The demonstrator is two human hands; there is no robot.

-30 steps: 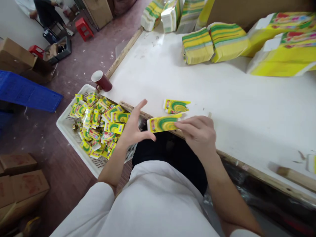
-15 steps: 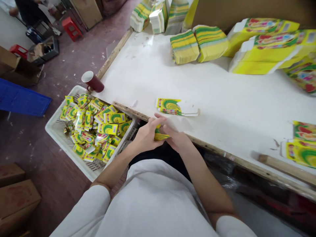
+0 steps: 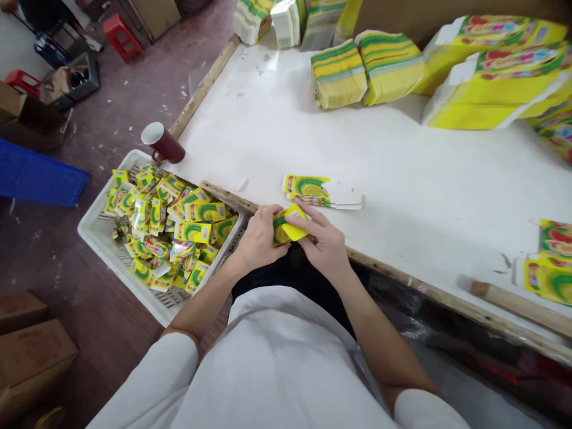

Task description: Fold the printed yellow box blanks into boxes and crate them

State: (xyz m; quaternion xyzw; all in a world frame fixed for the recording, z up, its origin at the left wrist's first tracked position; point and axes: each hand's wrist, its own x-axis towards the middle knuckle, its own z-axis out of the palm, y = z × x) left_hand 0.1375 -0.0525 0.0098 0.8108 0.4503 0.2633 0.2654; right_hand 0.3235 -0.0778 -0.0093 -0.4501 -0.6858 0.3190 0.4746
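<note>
Both hands, left hand (image 3: 257, 238) and right hand (image 3: 324, 241), grip a small carton (image 3: 288, 225) at the white table (image 3: 402, 161) edge.

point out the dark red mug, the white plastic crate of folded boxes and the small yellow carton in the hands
dark red mug (image 3: 166, 145), head view, on its side wall
white plastic crate (image 3: 96, 234), head view, on its near-left rim
small yellow carton (image 3: 288, 224), head view, on its yellow face between the fingers

Small carton (image 3: 288, 225) partly hidden by fingers (image 3: 298, 221); flat cartons (image 3: 552, 262) cut off at rt edge.
</note>
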